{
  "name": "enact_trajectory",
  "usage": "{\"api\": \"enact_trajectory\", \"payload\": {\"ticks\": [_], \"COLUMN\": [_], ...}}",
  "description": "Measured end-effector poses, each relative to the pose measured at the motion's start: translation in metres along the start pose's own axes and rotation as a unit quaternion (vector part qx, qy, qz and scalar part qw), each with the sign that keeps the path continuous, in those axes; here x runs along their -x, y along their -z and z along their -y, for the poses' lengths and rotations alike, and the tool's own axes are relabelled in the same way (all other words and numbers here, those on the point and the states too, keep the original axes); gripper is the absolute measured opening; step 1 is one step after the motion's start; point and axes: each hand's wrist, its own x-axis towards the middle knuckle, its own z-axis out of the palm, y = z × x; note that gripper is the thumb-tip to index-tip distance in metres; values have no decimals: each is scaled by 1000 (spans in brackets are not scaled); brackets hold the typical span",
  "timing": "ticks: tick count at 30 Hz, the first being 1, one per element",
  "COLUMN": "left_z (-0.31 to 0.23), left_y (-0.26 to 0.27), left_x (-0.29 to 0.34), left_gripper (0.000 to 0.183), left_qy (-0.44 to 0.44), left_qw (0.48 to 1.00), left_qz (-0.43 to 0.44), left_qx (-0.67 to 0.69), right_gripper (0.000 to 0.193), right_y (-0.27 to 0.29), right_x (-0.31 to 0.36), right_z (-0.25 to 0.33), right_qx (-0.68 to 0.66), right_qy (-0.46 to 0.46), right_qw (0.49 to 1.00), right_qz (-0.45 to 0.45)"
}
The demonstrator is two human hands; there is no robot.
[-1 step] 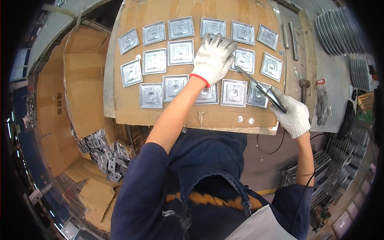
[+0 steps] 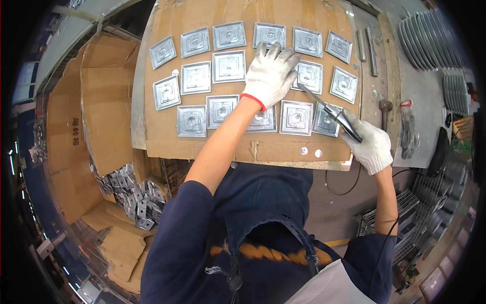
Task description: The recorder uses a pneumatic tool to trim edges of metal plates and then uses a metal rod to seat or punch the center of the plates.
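My left hand [image 2: 270, 76], in a white knit glove with a red cuff, lies with fingers spread over the middle of several square silver metal plates. Its fingertips reach the lower edge of a far-row plate [image 2: 269, 34], and whatever lies under the palm is hidden. In my gloved right hand [image 2: 373, 146] is a slim tool with a black and silver handle [image 2: 344, 123] and a long narrow blade. That blade points up and left, its tip by the lower edge of a plate [image 2: 309, 76]. Below the shaft, a near-row plate [image 2: 324, 121] is partly covered.
Cardboard [image 2: 167, 144] covers the bench under the plates. Small white discs [image 2: 318, 153] lie near its front edge. At right are a hammer [image 2: 385, 111], a metal bar [image 2: 372, 53], a grey glove [image 2: 408, 131] and stacked round metal pieces [image 2: 430, 40]. A carton [image 2: 109, 101] stands left, above metal parts [image 2: 142, 200].
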Motion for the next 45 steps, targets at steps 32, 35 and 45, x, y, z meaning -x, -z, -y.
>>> {"api": "enact_trajectory", "payload": {"ticks": [32,35,45], "left_z": [-95,-84,-59], "left_y": [-33,-14,-16], "left_x": [-69,-63,-40], "left_gripper": [68,78,85], "left_qy": [-66,-73,-34], "left_qw": [986,982,992], "left_qz": [140,168,116], "left_qx": [56,51,42], "right_gripper": [64,61,59], "right_y": [8,0,-2], "right_x": [42,48,38], "right_z": [-74,-80,-74], "right_qx": [-88,-99,-24], "right_qy": [-206,-174,-151], "right_qw": [972,977,988], "right_qz": [-62,-70,-21]}}
